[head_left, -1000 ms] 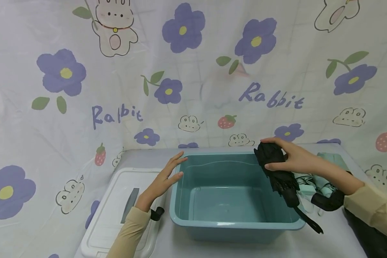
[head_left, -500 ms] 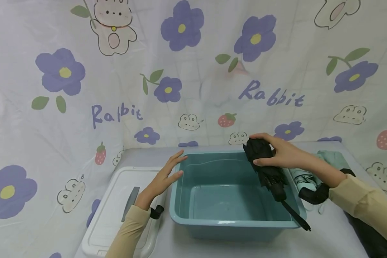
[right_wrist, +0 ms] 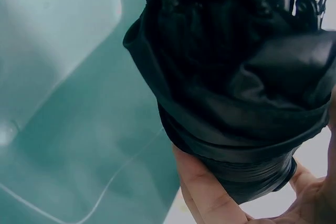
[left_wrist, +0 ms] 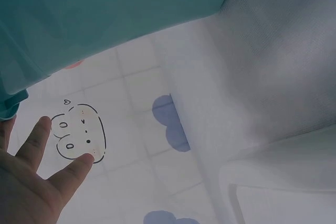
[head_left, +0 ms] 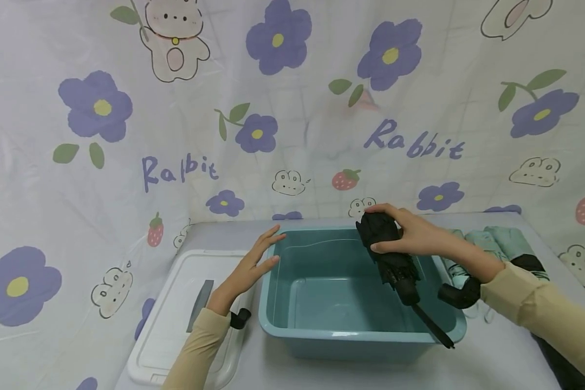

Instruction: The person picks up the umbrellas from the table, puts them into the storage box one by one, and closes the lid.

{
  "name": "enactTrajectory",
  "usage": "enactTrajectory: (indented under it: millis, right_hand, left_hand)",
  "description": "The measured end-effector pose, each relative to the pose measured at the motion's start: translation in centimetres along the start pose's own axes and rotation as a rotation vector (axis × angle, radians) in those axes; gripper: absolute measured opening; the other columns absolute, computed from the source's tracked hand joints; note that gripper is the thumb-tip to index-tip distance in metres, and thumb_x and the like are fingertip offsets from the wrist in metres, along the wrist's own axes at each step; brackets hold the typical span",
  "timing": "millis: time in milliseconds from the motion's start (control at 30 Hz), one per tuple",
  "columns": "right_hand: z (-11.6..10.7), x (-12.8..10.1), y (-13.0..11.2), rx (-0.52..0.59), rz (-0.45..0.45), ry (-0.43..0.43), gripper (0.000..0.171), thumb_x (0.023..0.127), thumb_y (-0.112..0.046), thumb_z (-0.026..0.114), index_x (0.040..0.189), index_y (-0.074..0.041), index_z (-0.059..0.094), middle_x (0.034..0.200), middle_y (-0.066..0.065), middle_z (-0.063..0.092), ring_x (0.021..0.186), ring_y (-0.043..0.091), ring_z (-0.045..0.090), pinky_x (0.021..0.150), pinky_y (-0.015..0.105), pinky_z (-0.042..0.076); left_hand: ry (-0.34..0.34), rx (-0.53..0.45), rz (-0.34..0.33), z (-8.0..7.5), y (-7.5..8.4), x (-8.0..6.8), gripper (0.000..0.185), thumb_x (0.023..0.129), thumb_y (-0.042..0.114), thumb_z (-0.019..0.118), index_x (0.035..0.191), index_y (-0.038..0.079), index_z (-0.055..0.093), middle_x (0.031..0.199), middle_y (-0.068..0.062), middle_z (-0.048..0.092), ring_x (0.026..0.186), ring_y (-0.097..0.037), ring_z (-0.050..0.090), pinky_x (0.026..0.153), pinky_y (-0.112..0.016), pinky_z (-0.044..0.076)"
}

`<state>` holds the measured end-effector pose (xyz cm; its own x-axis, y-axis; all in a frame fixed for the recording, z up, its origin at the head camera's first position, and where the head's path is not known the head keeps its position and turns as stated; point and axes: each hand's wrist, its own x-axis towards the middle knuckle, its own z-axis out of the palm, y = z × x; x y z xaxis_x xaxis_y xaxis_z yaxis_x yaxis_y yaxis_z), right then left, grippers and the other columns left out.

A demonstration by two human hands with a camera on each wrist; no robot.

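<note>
A folded black umbrella (head_left: 387, 252) is gripped by my right hand (head_left: 414, 233), thumb on the near side and fingers round its far end. It slants over the right part of the blue-green bin (head_left: 363, 337), its strap (head_left: 434, 326) trailing across the front rim. In the right wrist view the umbrella's gathered cloth (right_wrist: 236, 87) fills the middle, with fingers (right_wrist: 207, 187) curled round its lower end. My left hand (head_left: 246, 273) holds nothing; its fingers are spread by the bin's left rim, and the left wrist view shows them close to the bin's corner (left_wrist: 10, 106).
A white lid (head_left: 175, 314) with a grey handle (head_left: 200, 305) lies left of the bin. Several mint-green folded bundles (head_left: 509, 246) lie on the table right of the bin. Dark fabric (head_left: 558, 357) lies at the right front. A patterned curtain (head_left: 302, 108) hangs behind.
My right hand has moved left with the umbrella, from the bin's right edge further over its inside. My left hand has stayed almost still.
</note>
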<state>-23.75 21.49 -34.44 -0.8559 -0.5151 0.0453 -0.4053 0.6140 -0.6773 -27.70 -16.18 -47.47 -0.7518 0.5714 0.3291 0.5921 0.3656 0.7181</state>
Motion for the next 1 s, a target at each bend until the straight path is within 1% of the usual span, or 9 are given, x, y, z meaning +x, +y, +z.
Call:
enactTrajectory:
  millis: [67, 267, 333, 400, 600, 700, 800, 933, 1000]
  right_hand:
    - [0.3, 0.2, 0.0, 0.009, 0.006, -0.003, 0.07, 0.081, -0.026, 0.071, 0.139, -0.014, 0.034, 0.12, 0.023, 0.041, 0.093, 0.031, 0.05, 0.066, 0.032, 0.051]
    - [1.2, 0.7, 0.0, 0.004, -0.009, -0.009, 0.07, 0.08, -0.028, 0.072, 0.139, -0.017, 0.034, 0.123, 0.023, 0.041, 0.09, 0.03, 0.052, 0.065, 0.032, 0.051]
    - [1.5, 0.9, 0.0, 0.006, -0.021, -0.012, 0.07, 0.08, -0.028, 0.072, 0.138, -0.017, 0.035, 0.124, 0.022, 0.042, 0.091, 0.03, 0.052, 0.065, 0.032, 0.05]
    - [1.7, 1.1, 0.0, 0.0, -0.027, -0.012, 0.07, 0.08, -0.028, 0.072, 0.138, -0.017, 0.036, 0.124, 0.022, 0.043, 0.092, 0.029, 0.052, 0.066, 0.032, 0.049]
    - [2.6, 1.5, -0.1, 0.008, -0.028, -0.026, 0.07, 0.08, -0.029, 0.072, 0.138, -0.017, 0.035, 0.121, 0.021, 0.045, 0.087, 0.026, 0.053, 0.065, 0.032, 0.048]
    - [3.1, 1.7, -0.2, -0.001, -0.035, -0.027, 0.069, 0.08, -0.029, 0.071, 0.138, -0.016, 0.035, 0.121, 0.021, 0.045, 0.088, 0.026, 0.05, 0.065, 0.032, 0.046]
    - [3.5, 1.8, -0.3, -0.02, -0.018, -0.033, 0.069, 0.081, -0.032, 0.071, 0.138, -0.016, 0.035, 0.117, 0.021, 0.044, 0.09, 0.027, 0.046, 0.066, 0.033, 0.044]
    - [4.1, 2.0, -0.5, -0.03, 0.011, -0.053, 0.07, 0.081, -0.036, 0.07, 0.138, -0.017, 0.035, 0.117, 0.022, 0.043, 0.092, 0.029, 0.045, 0.068, 0.037, 0.044]
    - [4.6, 2.2, -0.4, -0.029, 0.015, -0.063, 0.07, 0.08, -0.036, 0.07, 0.138, -0.016, 0.035, 0.118, 0.022, 0.043, 0.093, 0.029, 0.046, 0.071, 0.039, 0.044]
  left_hand:
    - [0.001, -0.005, 0.004, -0.1, 0.3, 0.0, 0.049, 0.098, 0.031, 0.045, 0.145, 0.022, 0.032, 0.155, 0.005, 0.011, 0.143, -0.016, 0.008, 0.105, -0.061, 0.019]
    - [-0.005, -0.046, 0.019, -0.6, 2.9, -0.2, 0.048, 0.098, 0.018, 0.045, 0.143, 0.008, 0.033, 0.155, -0.009, 0.012, 0.143, -0.026, 0.008, 0.105, -0.063, 0.017]
    - [-0.004, -0.052, 0.023, -0.6, 3.1, -0.2, 0.048, 0.098, 0.017, 0.046, 0.143, 0.006, 0.033, 0.155, -0.011, 0.012, 0.143, -0.027, 0.009, 0.105, -0.064, 0.017]
    - [0.0, -0.035, 0.028, -0.4, 2.4, -0.1, 0.049, 0.098, 0.022, 0.044, 0.144, 0.007, 0.032, 0.155, -0.01, 0.012, 0.143, -0.027, 0.009, 0.103, -0.065, 0.018]
    - [0.004, -0.012, 0.007, 0.1, 0.0, -0.1, 0.05, 0.098, 0.034, 0.044, 0.145, 0.021, 0.031, 0.155, 0.007, 0.01, 0.143, -0.017, 0.008, 0.105, -0.062, 0.02]
    - [0.005, -0.02, 0.003, 0.1, -0.3, -0.1, 0.05, 0.097, 0.035, 0.045, 0.145, 0.024, 0.031, 0.155, 0.01, 0.01, 0.143, -0.015, 0.008, 0.106, -0.061, 0.019]
    - [0.006, -0.016, 0.008, 0.1, -0.4, -0.1, 0.051, 0.097, 0.037, 0.044, 0.145, 0.023, 0.032, 0.155, 0.01, 0.01, 0.143, -0.015, 0.007, 0.106, -0.061, 0.019]
    - [0.008, -0.006, 0.001, 0.1, -0.1, 0.0, 0.051, 0.098, 0.035, 0.044, 0.145, 0.022, 0.032, 0.155, 0.009, 0.01, 0.143, -0.014, 0.008, 0.106, -0.06, 0.019]
    - [0.009, -0.011, -0.001, 0.1, 0.3, 0.0, 0.05, 0.098, 0.032, 0.044, 0.145, 0.019, 0.032, 0.155, 0.005, 0.011, 0.143, -0.016, 0.008, 0.105, -0.062, 0.019]
